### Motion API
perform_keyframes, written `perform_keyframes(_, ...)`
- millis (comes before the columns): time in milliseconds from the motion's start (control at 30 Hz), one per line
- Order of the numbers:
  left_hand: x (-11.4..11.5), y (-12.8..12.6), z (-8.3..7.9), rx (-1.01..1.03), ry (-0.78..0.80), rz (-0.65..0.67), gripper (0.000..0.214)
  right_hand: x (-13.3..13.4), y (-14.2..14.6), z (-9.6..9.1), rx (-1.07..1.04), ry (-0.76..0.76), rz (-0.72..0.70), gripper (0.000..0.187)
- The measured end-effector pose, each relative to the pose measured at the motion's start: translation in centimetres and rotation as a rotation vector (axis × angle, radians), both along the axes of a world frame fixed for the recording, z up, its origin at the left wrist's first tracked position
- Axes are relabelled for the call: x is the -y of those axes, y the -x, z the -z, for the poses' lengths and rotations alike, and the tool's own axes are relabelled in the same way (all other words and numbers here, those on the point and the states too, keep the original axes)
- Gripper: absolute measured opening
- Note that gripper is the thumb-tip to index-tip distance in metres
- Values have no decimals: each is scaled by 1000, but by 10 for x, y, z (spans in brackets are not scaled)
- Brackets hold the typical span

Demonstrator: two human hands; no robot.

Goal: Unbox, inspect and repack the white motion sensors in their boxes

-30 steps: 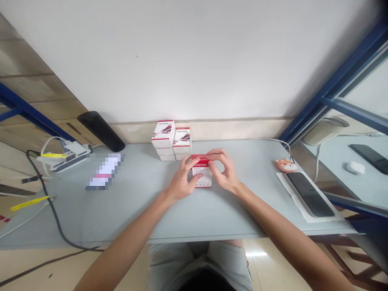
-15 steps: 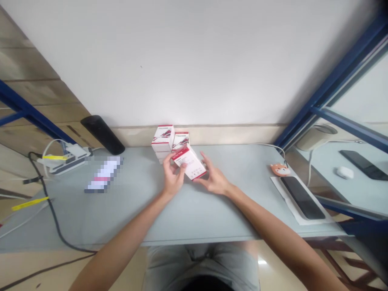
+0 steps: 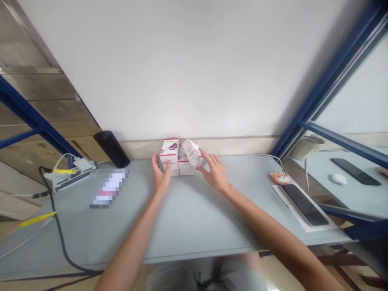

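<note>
My right hand [image 3: 214,172] holds a small white and red box [image 3: 191,151] tilted, just above and to the right of a stack of like boxes [image 3: 173,161] at the back of the grey table [image 3: 188,218]. My left hand [image 3: 160,176] hovers with fingers stretched out right in front of the stack's left side, holding nothing. The stack stands against the wall.
A black cylinder [image 3: 111,148] leans at the back left, beside a power strip [image 3: 71,174] with cables. A blurred flat item [image 3: 109,188] lies left of my hands. At the right lie a dark phone [image 3: 304,204] on white paper and a small orange figure [image 3: 278,177].
The box went from both hands near the table's middle to my right hand alone, carried back toward the stack. My left hand let go and opened.
</note>
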State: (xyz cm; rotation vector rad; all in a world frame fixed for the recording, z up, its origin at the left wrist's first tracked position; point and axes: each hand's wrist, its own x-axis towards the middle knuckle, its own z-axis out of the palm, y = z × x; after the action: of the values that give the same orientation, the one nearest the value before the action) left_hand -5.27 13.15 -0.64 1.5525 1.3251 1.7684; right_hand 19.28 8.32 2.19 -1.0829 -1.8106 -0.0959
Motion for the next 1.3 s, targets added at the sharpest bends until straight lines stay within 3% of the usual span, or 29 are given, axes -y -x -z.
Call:
perform_keyframes(200,-16,10,7,37,109,216,84,-38,45,-13,111,35,-130,45)
perform_keyframes(333,-18,14,9,58,159,228,79,-39,42,-10,46,62,-149,49)
perform_keyframes(433,-20,16,9,62,167,219,74,-17,3,6,-135,140,-94,58)
perform_keyframes(567,-20,15,5,57,151,238,75,9,-76,37,-307,217,48,57)
perform_keyframes(667,-17,8,1,47,143,271,79,12,-118,54,-510,269,161,76)
perform_keyframes(733,-14,-1,1,36,139,295,81,9,-130,60,-629,323,186,83)
perform_keyframes(900,-10,-40,7,-5,130,337,77,5,-127,60,-762,429,78,82)
perform_keyframes(1033,-10,-85,13,-27,127,371,75,8,-128,55,-799,459,-28,77)
perform_keyframes(1167,-7,-150,20,-36,120,423,76,5,-130,53,-844,444,-48,77)
perform_keyframes(1300,4,-225,26,-36,99,487,79,-4,-140,52,-910,369,57,79)
